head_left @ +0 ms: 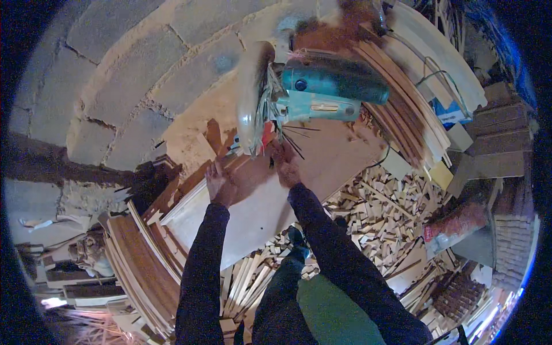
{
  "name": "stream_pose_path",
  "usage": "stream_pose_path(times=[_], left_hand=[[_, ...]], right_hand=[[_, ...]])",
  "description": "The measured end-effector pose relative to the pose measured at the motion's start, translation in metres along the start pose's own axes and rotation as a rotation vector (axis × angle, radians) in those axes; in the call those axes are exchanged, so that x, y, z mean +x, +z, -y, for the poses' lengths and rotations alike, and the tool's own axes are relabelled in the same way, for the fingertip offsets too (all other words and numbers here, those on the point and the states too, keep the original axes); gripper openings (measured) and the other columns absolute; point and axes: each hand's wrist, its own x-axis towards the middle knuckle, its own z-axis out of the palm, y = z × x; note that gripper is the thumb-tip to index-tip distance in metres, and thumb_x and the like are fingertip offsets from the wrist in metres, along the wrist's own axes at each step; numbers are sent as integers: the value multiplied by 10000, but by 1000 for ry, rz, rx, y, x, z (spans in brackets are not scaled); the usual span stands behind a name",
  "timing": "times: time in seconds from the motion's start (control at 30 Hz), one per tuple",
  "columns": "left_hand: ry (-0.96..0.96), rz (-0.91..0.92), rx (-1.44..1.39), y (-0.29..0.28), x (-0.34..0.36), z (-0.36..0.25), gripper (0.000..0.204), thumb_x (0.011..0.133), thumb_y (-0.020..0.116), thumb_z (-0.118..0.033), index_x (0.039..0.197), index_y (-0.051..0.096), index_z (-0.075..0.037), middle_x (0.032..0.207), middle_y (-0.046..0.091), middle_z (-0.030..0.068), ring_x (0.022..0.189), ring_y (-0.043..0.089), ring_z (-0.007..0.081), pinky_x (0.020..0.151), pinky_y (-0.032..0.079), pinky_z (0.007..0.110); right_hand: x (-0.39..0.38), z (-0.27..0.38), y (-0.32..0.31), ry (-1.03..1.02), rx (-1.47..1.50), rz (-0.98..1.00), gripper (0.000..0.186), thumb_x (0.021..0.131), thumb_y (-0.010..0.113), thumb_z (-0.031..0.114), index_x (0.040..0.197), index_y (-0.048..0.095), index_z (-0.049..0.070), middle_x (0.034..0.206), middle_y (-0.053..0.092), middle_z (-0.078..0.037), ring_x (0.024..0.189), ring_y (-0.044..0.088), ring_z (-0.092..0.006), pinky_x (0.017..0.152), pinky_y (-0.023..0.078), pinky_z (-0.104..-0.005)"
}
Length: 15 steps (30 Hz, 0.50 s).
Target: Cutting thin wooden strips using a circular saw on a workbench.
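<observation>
A teal power saw (319, 86) with a silver blade guard (248, 109) stands over a pale board (218, 227). My left hand (221, 183) lies at the left of the blade on a reddish wooden piece (246, 168), fingers stretched out and a little apart. My right hand (286, 164) is just below the red part (268, 135) of the saw, its fingers bent together; what they hold is too small or hidden to tell. Several thin dark lines, possibly rods, lie beside it to the right.
A block wall (126, 92) rises beyond. Long planks (402, 115) lean at the back right, more boards (129, 247) at the left. Many offcuts (382, 213) pile below the board. Flat panels (494, 138) are stacked at the far right, and a cable (428, 75) loops over the planks.
</observation>
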Motion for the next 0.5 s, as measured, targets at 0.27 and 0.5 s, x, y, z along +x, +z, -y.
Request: stream_pose_path(times=[0.27, 0.5], left_hand=[[52, 50, 11, 11, 18, -2, 787, 896, 660, -295, 1528, 333, 40, 1491, 438, 297, 1346, 450, 479, 1136, 366, 602], [222, -12, 214, 20, 21, 6, 707, 893, 658, -317, 1455, 421, 39, 1340, 517, 287, 1182, 538, 463, 1051, 431, 592]], right_hand=[[3, 13, -6, 94, 8, 44, 483, 1096, 483, 218, 1528, 401, 19, 1580, 425, -163, 1464, 404, -277, 1232, 309, -372], [6, -14, -12, 17, 205, -22, 483, 1104, 483, 343, 1473, 441, 34, 1463, 520, -124, 1396, 437, -260, 1203, 316, -424]])
